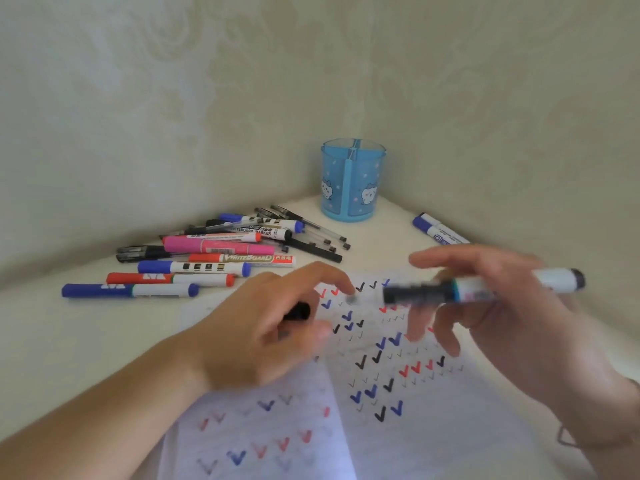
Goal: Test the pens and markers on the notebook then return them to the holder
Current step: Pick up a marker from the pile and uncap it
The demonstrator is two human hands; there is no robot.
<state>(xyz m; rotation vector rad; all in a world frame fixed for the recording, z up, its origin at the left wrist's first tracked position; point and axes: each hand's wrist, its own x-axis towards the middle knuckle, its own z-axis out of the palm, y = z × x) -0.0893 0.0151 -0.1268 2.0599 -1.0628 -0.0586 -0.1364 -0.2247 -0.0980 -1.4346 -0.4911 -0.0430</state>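
Two hands busy here; my right hand (491, 306) is curled round a white-barrelled whiteboard marker with a black cap end (485, 289), holding it sideways just above the open lined notebook covered in red, blue and black ticks (398, 393); my left hand (263, 327) hovers over the page with something small and black (298, 311) pinched in the fingers, probably a cap, too blurry to swear to it. So I reckon I'm between markers, capping or uncapping this one; next it either ticks the page or goes back. The translucent blue plastic pen holder with cartoon faces (353, 181) sits upright in the corner, nothing sticking out of it; the pile of mixed markers and pens (207, 254) lies to its left on the white tabletop (69, 341), two blue-capped markers (436, 230) to its right.
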